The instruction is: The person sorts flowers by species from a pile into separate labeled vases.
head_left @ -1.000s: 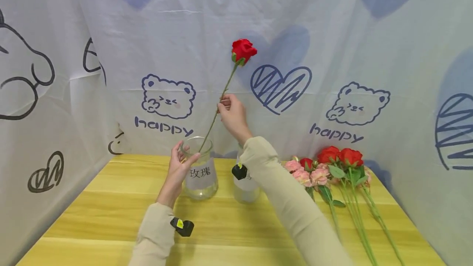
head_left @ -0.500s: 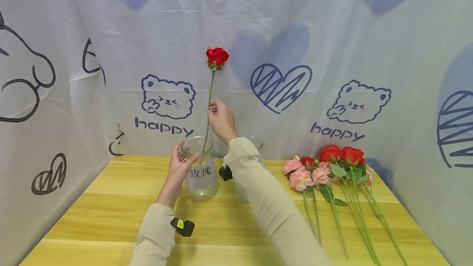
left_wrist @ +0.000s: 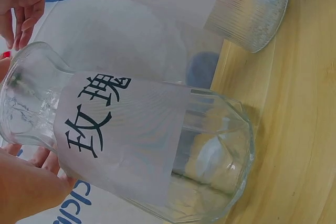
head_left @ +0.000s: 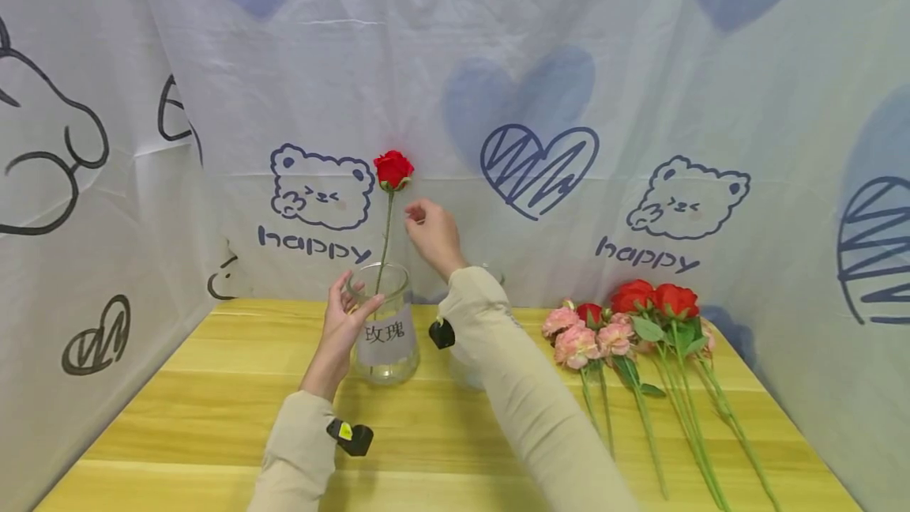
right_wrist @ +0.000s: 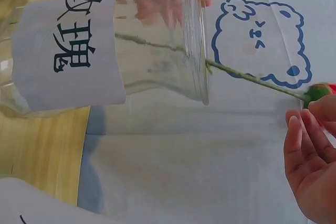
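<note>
One red rose point(head_left: 393, 169) stands in a glass vase point(head_left: 385, 322) labelled "玫瑰" on the table point(head_left: 213, 417). The left hand point(head_left: 345, 314) curls its fingers around the vase's neck. The right hand point(head_left: 430, 229) hovers beside the stem, fingers loosely spread, holding nothing.

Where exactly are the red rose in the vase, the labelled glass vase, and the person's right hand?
red rose point(head_left: 393, 169), head view, on the bloom.
labelled glass vase point(head_left: 385, 334), head view, on its paper label.
right hand point(head_left: 430, 231), head view, on the back of the hand.

Vase point(head_left: 385, 330) mouth partly taken by rose point(head_left: 392, 169) stem. Second jar point(left_wrist: 247, 3) close at right. Flowers point(head_left: 626, 322) laid lower right. Wood bare lower left, centre foreground.
</note>
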Action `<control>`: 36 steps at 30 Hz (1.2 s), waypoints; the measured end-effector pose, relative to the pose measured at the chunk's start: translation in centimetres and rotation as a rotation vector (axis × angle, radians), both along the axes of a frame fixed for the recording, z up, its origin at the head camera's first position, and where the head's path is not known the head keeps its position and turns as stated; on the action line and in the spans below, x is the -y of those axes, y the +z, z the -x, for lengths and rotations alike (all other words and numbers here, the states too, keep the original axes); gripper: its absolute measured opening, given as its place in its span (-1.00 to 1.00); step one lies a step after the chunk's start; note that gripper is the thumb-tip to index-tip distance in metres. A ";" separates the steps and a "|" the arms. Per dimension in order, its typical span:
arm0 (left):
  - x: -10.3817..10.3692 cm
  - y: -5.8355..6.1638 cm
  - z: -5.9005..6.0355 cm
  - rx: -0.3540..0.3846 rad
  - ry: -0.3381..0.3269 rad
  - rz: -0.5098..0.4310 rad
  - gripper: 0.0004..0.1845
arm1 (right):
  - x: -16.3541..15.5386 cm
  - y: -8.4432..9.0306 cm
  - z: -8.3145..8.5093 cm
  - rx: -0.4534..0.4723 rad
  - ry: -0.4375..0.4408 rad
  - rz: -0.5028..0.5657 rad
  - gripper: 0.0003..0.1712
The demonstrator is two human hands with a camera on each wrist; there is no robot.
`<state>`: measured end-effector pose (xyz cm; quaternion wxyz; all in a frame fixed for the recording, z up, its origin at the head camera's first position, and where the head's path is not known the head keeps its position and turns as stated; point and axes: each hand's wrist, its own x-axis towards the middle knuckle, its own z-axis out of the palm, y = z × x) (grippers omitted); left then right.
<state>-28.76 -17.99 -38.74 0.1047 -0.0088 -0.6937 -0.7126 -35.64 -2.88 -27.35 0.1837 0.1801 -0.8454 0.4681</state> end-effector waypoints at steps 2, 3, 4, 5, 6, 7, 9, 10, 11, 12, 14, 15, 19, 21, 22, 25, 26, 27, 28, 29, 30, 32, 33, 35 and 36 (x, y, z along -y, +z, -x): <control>0.0 0.0 0.0 -0.001 0.000 0.001 -0.08 | -0.2 0.0 0.0 0.001 0.006 0.000 -0.77; 0.0 0.0 0.0 -0.002 -0.002 0.002 -0.09 | -0.3 0.0 0.0 0.004 0.009 0.004 -0.77; 0.0 0.0 0.0 -0.002 -0.003 0.003 -0.09 | -0.4 0.0 -0.1 0.007 0.012 0.006 -0.77; 0.0 0.0 0.0 -0.003 -0.003 0.004 -0.09 | -0.5 0.0 -0.1 0.011 0.016 0.007 -0.76; 0.0 0.1 -0.1 -0.004 -0.004 0.004 -0.09 | -0.5 0.0 -0.1 0.013 0.020 0.008 -0.76; 0.0 0.0 -0.1 -0.005 -0.005 0.005 -0.09 | -0.7 0.0 -0.1 0.020 0.028 0.015 -0.76; -0.1 0.0 -0.1 -0.008 -0.005 0.008 -0.09 | -1.0 0.0 -0.2 0.042 0.053 0.038 -0.76; -0.2 0.0 -0.2 -0.011 -0.006 0.008 -0.09 | -1.3 0.0 -0.3 0.056 0.067 0.051 -0.76; -0.2 0.0 -0.2 -0.014 -0.007 0.009 -0.09 | -1.5 0.1 -0.4 0.074 0.083 0.067 -0.76; -0.2 0.0 -0.2 -0.016 -0.009 0.010 -0.09 | -1.8 0.2 -0.5 0.090 0.098 0.081 -0.76; -0.3 0.0 -0.2 -0.018 -0.013 0.012 -0.09 | -2.3 0.4 -0.7 0.117 0.122 0.101 -0.76; -0.3 0.0 -0.2 -0.017 -0.014 0.012 -0.09 | -2.6 0.5 -0.8 0.124 0.130 0.101 -0.76; -0.3 0.1 -0.4 -0.010 -0.008 0.014 -0.09 | -3.8 0.9 -1.5 0.138 0.168 0.096 -0.75; -0.3 0.1 -0.5 -0.010 -0.006 0.013 -0.10 | -4.4 1.0 -2.1 0.141 0.189 0.102 -0.75; -0.3 0.2 -0.5 -0.011 -0.008 0.014 -0.10 | -4.7 1.1 -2.5 0.140 0.194 0.108 -0.74; -0.3 0.2 -0.5 -0.011 -0.014 0.019 -0.10 | -5.9 1.1 -3.5 0.143 0.205 0.139 -0.74; -0.3 0.2 -0.6 -0.011 -0.013 0.019 -0.10 | -6.3 1.0 -3.8 0.147 0.207 0.154 -0.74; -0.3 0.2 -0.6 -0.013 -0.009 0.021 -0.10 | -6.8 0.9 -4.1 0.147 0.207 0.167 -0.74; -0.2 0.2 -0.6 -0.015 -0.004 0.020 -0.09 | -7.2 0.8 -4.3 0.148 0.208 0.178 -0.74; -0.2 0.1 -0.6 -0.018 0.001 0.021 -0.10 | -7.7 0.7 -4.5 0.150 0.207 0.189 -0.74; -0.2 0.0 -0.6 -0.021 0.005 0.022 -0.10 | -8.3 0.5 -4.7 0.149 0.204 0.198 -0.74; -0.2 -0.1 -0.6 -0.029 0.009 0.027 -0.09 | -9.5 0.2 -4.9 0.145 0.197 0.210 -0.73; -0.2 -0.1 -0.5 -0.032 0.010 0.033 -0.10 | -10.2 0.1 -5.0 0.142 0.190 0.213 -0.73; -0.4 -0.3 -0.4 -0.039 0.006 0.039 -0.10 | -11.6 -0.2 -5.1 0.137 0.171 0.216 -0.72; -0.5 -0.3 -0.3 -0.041 0.004 0.042 -0.10 | -12.3 -0.4 -5.1 0.141 0.158 0.218 -0.72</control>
